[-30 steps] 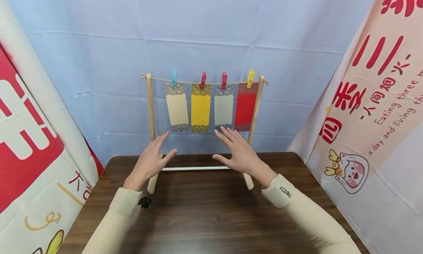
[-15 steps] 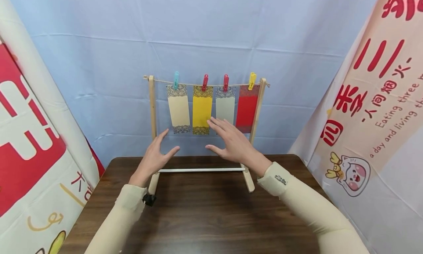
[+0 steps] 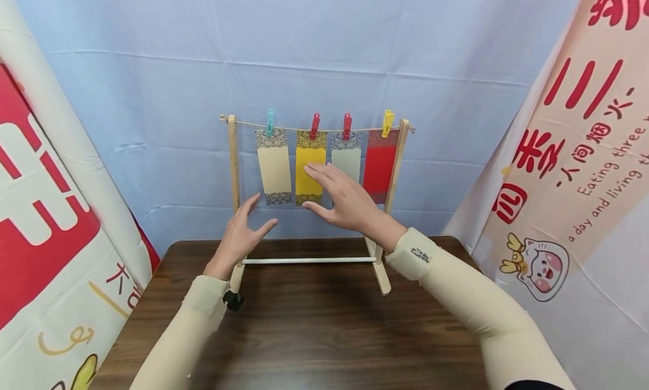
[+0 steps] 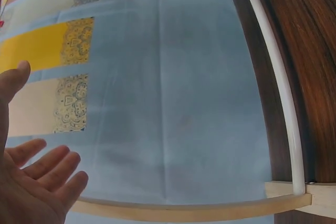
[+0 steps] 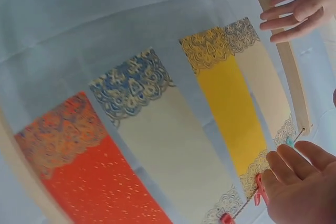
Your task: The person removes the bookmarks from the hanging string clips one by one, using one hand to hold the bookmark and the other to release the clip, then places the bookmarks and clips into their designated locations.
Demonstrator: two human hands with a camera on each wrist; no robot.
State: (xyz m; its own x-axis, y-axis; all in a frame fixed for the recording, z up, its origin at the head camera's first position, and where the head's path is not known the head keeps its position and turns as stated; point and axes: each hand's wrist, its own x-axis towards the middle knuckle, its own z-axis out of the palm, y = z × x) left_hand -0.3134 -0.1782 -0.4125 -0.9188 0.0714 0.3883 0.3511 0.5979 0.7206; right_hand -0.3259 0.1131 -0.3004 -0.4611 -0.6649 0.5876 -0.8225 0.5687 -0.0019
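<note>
My left hand (image 3: pixel 235 240), fingers spread and holding nothing, is raised by the left post of a wooden stand (image 3: pixel 234 170). My right hand (image 3: pixel 345 198) reaches in front of the hanging strips, its fingers extended and nothing in them. It overlaps the yellow strip (image 3: pixel 310 153) and hides the lower part of the pale grey strip (image 3: pixel 347 158). A cream strip (image 3: pixel 274 167) hangs at the left and a red strip (image 3: pixel 379 164) at the right. All have lace-patterned ends. A blue clothespin (image 3: pixel 270 122), two red clothespins (image 3: pixel 315 126) and a yellow clothespin (image 3: pixel 387 123) sit on the cord (image 3: pixel 294 128).
The stand's feet (image 3: pixel 381 278) rest on a dark wooden table (image 3: pixel 314 328), with a white rod (image 3: pixel 311 261) joining them low down. A pale blue cloth (image 3: pixel 324 57) hangs close behind. Printed banners flank both sides, including a right banner (image 3: pixel 598 153).
My right hand has moved left and up, from in front of the grey strip towards the yellow one. The left hand has shifted slightly right and up.
</note>
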